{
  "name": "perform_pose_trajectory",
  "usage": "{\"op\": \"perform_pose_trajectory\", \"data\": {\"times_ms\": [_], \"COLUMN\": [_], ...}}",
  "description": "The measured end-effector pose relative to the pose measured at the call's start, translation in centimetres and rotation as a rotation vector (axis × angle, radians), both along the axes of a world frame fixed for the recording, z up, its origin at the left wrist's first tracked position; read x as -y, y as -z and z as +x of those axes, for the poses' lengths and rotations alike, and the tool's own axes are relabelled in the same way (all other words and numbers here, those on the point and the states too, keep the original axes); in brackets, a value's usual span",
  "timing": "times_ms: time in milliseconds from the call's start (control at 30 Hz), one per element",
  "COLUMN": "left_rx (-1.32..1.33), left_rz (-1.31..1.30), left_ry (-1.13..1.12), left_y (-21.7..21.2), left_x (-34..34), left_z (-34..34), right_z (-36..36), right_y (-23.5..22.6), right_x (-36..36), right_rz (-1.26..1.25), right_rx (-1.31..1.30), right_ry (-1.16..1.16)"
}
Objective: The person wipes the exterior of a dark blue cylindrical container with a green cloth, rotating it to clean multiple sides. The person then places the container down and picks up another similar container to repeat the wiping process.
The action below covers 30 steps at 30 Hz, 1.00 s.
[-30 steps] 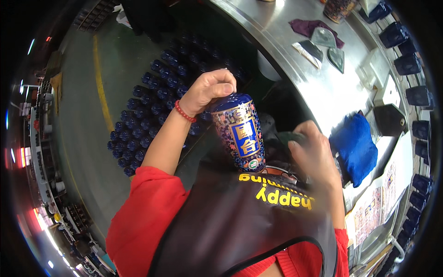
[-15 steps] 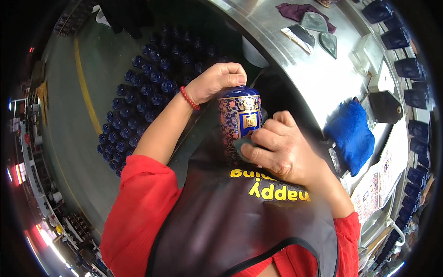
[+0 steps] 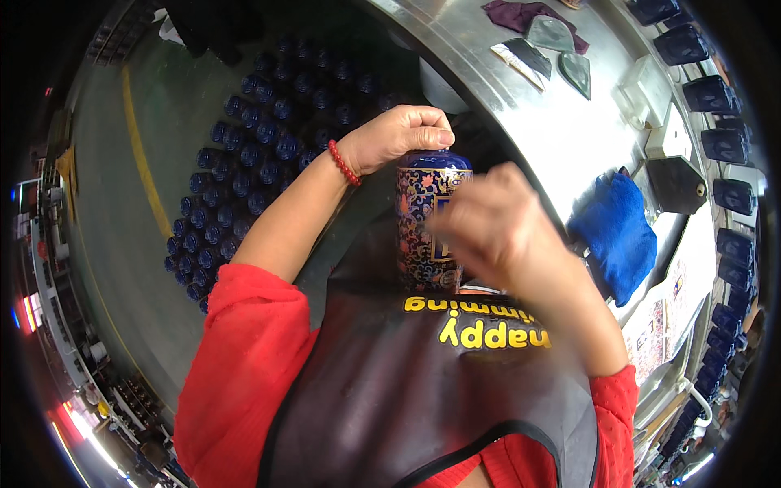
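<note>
A dark-blue bottle (image 3: 416,224) with a multicolored floral wrap and gold trim stands upright against my apron. From above, my left hand (image 3: 400,137) is closed around its neck, fingers curled and thumb over the top. Across the front of the bottle passes my right hand (image 3: 492,224), covering part of the gold-framed blue label. Motion smears its fingers, which look bent. Whether they hold anything does not show.
To the right, a steel table (image 3: 496,89) bears a blue cloth (image 3: 616,236), a purple cloth (image 3: 521,16), greenish flat pieces (image 3: 574,75) and printed floral sheets (image 3: 663,321). Many blue bottles (image 3: 244,175) stand on the floor at left. More blue pieces (image 3: 708,96) line the far right.
My left hand and the bottle have shifted slightly right, and the bottle has turned so its label faces further right. My right hand, earlier pressing a dark greenish flat piece to it, has moved up and blurred.
</note>
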<state>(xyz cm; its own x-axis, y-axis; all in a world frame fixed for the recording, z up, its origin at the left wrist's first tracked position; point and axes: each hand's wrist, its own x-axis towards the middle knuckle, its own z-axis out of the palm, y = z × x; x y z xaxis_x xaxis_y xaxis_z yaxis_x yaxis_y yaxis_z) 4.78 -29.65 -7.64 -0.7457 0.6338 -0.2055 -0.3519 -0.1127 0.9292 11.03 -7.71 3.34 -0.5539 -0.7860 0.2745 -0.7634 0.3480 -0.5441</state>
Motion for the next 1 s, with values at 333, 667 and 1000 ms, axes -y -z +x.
{"op": "perform_pose_trajectory", "data": {"times_ms": [333, 667, 1000], "left_rx": [-0.058, -0.056, -0.092], "left_rz": [0.003, 0.008, -0.005], "left_ry": [-0.059, -0.157, -0.213], "left_y": [-0.1, -0.2, 0.8], "left_x": [0.8, 2.2, 3.3], "left_z": [0.6, 2.1, 2.7], "right_z": [2.3, 3.5, 2.5], "right_y": [5.5, 8.3, 10.3], "right_x": [-1.3, -1.7, -2.7], "right_rz": [-0.367, -0.546, -0.613], "right_rx": [0.521, 1.11, 0.927], "right_ry": [0.457, 0.698, 0.743]}}
